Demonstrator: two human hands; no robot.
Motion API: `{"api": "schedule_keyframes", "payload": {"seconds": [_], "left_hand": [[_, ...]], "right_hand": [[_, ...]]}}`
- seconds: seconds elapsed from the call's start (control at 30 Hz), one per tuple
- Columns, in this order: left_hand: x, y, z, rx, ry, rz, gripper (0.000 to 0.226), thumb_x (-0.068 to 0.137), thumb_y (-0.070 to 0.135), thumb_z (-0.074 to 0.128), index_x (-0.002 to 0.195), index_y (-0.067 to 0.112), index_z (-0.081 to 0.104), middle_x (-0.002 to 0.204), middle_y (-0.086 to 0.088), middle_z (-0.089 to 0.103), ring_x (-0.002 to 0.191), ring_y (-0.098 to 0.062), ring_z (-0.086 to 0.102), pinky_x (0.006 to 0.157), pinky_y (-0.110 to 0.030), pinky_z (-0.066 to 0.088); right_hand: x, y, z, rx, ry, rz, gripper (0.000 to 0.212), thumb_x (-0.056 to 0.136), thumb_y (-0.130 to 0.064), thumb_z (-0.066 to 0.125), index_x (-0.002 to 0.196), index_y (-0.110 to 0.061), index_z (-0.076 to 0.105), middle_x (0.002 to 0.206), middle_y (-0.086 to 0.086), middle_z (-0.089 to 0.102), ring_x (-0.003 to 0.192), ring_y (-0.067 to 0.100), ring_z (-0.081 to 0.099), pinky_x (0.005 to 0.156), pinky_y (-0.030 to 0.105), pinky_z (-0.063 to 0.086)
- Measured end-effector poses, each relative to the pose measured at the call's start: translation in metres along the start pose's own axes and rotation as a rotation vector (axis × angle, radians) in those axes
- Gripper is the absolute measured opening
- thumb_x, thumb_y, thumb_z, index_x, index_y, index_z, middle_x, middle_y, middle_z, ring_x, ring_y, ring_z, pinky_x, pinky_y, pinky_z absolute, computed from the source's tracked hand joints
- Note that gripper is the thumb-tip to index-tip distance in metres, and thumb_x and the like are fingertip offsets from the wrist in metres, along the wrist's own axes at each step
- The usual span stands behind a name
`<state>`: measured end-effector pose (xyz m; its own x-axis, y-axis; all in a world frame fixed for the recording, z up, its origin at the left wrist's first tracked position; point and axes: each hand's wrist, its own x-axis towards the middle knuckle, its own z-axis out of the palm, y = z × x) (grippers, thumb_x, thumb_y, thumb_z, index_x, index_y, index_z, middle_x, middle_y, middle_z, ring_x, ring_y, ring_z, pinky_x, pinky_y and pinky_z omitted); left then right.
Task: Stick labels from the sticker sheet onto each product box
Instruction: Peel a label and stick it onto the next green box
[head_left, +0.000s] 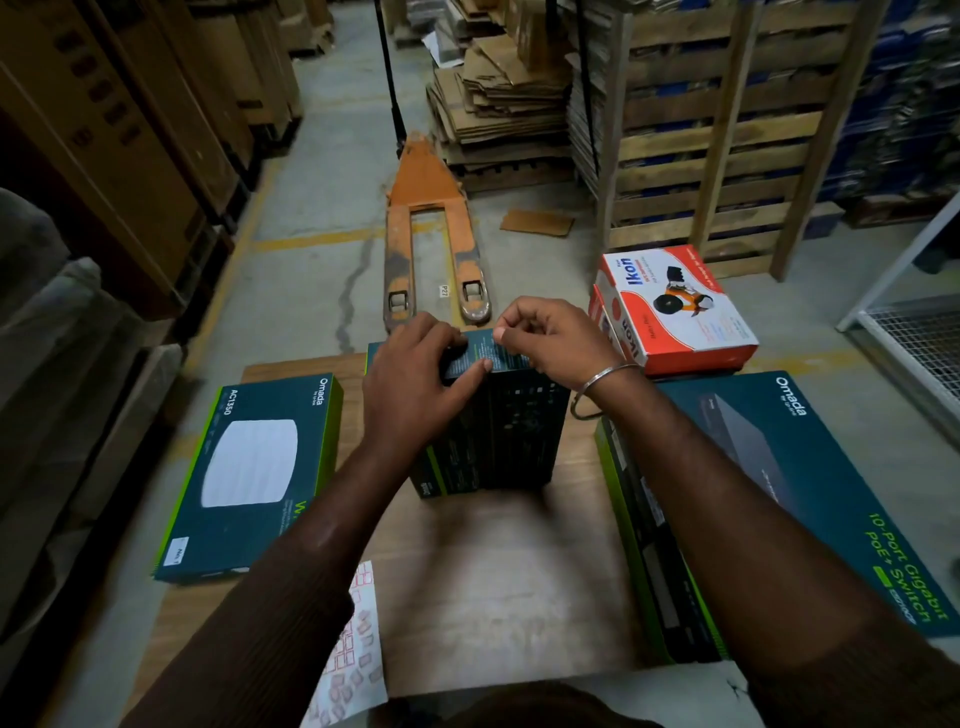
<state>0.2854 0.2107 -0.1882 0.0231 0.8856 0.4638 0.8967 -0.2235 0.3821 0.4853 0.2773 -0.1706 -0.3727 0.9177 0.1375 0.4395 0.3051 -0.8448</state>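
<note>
Both hands work at the top edge of the upright dark box (488, 431) standing mid-table. The left hand (415, 384) clasps its top corner, thumb pressed on the upper face; the right hand (545, 338) pinches thumb and forefinger together at that edge, apparently pressing a label down, though the label itself is too small to make out. The sticker sheet (353, 649) lies near, under the left forearm. The AC1350 box (254, 473) on the left already carries 1 small white label at its near corner. The switch box (810, 493) on the right and the red box (675, 312) behind it show none, so they likely remain.
</note>
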Motion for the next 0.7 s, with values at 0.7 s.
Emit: {"api": "schedule_keyframes", "payload": {"seconds": [0.7], "left_hand": [[0.042,0.011,-0.037,0.206,-0.282,0.073,0.04,0.082,0.072,0.069,0.088,0.033,0.061,0.095,0.011,0.056,0.085,-0.011,0.054,0.055,-0.027,0.025]], "right_hand": [[0.0,-0.001,0.001,-0.088,0.043,-0.008,0.008,0.093,-0.031,0.071,0.09,-0.025,0.074,0.075,-0.009,0.067,0.071,0.007,0.06,0.062,0.026,0.041]]}}
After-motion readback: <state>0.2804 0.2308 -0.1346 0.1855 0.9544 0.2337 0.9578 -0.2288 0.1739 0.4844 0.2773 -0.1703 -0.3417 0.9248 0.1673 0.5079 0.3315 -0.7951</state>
